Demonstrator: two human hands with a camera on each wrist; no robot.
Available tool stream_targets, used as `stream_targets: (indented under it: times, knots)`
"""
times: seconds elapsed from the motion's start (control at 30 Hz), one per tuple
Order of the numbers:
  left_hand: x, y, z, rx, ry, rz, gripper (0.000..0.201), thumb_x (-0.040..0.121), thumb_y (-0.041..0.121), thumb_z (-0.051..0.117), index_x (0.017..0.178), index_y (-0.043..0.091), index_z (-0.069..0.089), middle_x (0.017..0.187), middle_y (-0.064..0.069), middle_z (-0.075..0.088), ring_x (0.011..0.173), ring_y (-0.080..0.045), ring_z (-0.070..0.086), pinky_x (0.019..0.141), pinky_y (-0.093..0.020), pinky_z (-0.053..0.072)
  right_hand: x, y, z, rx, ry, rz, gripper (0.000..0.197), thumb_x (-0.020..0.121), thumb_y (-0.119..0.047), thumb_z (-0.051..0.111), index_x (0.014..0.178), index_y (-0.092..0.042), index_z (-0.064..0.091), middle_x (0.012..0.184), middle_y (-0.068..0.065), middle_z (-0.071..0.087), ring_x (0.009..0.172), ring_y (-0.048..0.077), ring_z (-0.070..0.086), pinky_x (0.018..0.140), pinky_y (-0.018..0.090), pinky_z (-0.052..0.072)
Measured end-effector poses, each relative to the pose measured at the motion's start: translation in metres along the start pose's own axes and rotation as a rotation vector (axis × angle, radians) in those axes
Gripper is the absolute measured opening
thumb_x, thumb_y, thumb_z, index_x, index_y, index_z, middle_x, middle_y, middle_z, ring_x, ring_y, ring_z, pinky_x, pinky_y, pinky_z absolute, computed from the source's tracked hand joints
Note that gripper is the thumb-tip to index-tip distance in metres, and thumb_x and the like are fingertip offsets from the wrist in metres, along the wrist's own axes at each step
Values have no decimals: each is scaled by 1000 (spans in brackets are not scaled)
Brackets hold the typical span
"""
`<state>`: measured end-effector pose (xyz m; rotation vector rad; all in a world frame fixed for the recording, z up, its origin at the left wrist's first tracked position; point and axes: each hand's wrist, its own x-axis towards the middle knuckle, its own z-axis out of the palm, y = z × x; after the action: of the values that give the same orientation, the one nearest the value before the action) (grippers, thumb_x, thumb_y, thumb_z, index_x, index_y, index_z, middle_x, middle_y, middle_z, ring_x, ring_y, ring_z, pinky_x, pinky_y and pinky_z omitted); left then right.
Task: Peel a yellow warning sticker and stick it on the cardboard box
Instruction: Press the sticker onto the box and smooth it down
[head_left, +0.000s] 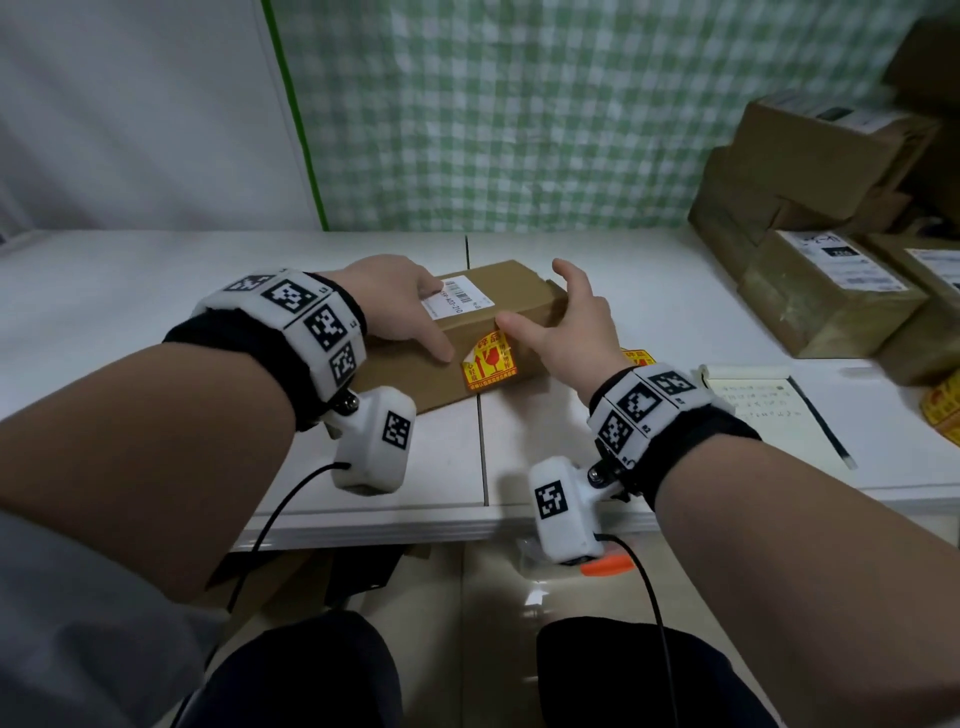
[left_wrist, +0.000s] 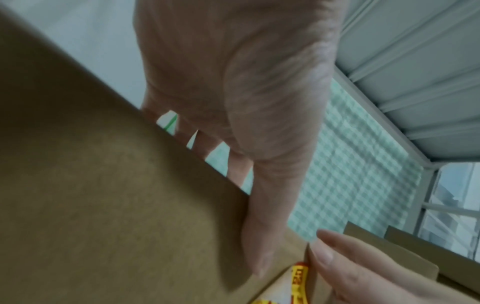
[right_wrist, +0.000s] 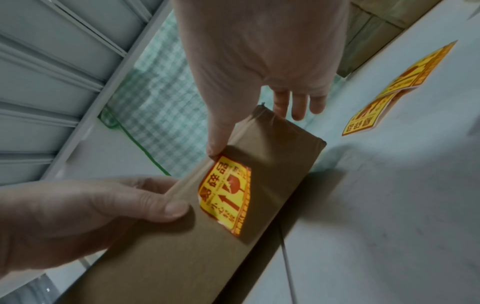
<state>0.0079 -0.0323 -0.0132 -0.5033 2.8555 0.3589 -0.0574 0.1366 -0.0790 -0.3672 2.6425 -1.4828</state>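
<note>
A brown cardboard box (head_left: 511, 291) with a white shipping label (head_left: 457, 296) lies on the white table (head_left: 130, 312). A yellow and red warning sticker (head_left: 491, 366) sits on its near side face, and shows clearly in the right wrist view (right_wrist: 226, 195). My left hand (head_left: 395, 306) holds the box from above, thumb (left_wrist: 262, 236) down the near face beside the sticker. My right hand (head_left: 571, 327) has its thumb tip (right_wrist: 215, 144) on the sticker's upper corner. Its other fingers are spread straight over the box's right end.
More yellow stickers (right_wrist: 389, 92) lie on the table right of the box, with others at the right edge (head_left: 943, 410). A notepad with a pen (head_left: 758, 410) lies near right. Stacked cardboard parcels (head_left: 821, 208) fill the back right. The table's front edge is close to me.
</note>
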Motion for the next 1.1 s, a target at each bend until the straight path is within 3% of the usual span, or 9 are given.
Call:
stream_targets:
  times: [0.07, 0.3, 0.6, 0.83, 1.0, 1.1]
  knots:
    - [0, -2, -3, -32, -19, -2, 85, 69, 46, 75, 143, 26, 39, 143, -3, 43, 126, -24, 43, 100, -34, 38, -3, -2, 0, -43, 7, -27, 82, 77, -46, 70, 145, -30, 26, 138, 10, 37, 121, 23, 46, 99, 30, 37]
    - [4, -11, -3, -88, 20, 57, 67, 80, 50, 63, 140, 27, 44, 142, -5, 47, 125, -24, 46, 103, -33, 37, 2, -10, 13, -144, 44, -67, 76, 78, -55, 64, 142, -28, 33, 134, 7, 34, 122, 27, 46, 104, 34, 38]
    - [12, -19, -3, -63, 31, 107, 63, 85, 53, 53, 140, 26, 43, 145, -7, 45, 129, -25, 44, 104, -34, 34, 5, -19, 31, -297, 96, -52, 98, 63, -74, 62, 143, -30, 25, 140, 10, 30, 129, 33, 36, 99, 47, 41]
    - [9, -17, -3, -13, 26, 126, 58, 93, 51, 38, 144, 24, 37, 150, -7, 40, 135, -25, 37, 108, -34, 28, 3, -23, 31, -358, 79, -42, 107, 58, -77, 62, 145, -31, 20, 139, 10, 30, 130, 33, 34, 100, 47, 40]
    - [7, -12, -5, -14, 49, 133, 52, 97, 46, 29, 138, 19, 47, 142, -8, 49, 129, -25, 44, 102, -32, 33, 7, -23, 32, -341, 104, -58, 95, 64, -79, 53, 143, -34, 25, 141, 10, 31, 131, 33, 35, 100, 48, 39]
    - [11, -13, -6, -18, 64, 132, 57, 93, 55, 27, 131, 22, 55, 134, -7, 57, 121, -26, 51, 99, -35, 37, 14, -26, 31, -335, 131, -69, 83, 70, -77, 48, 140, -35, 31, 138, 10, 34, 128, 33, 37, 99, 47, 39]
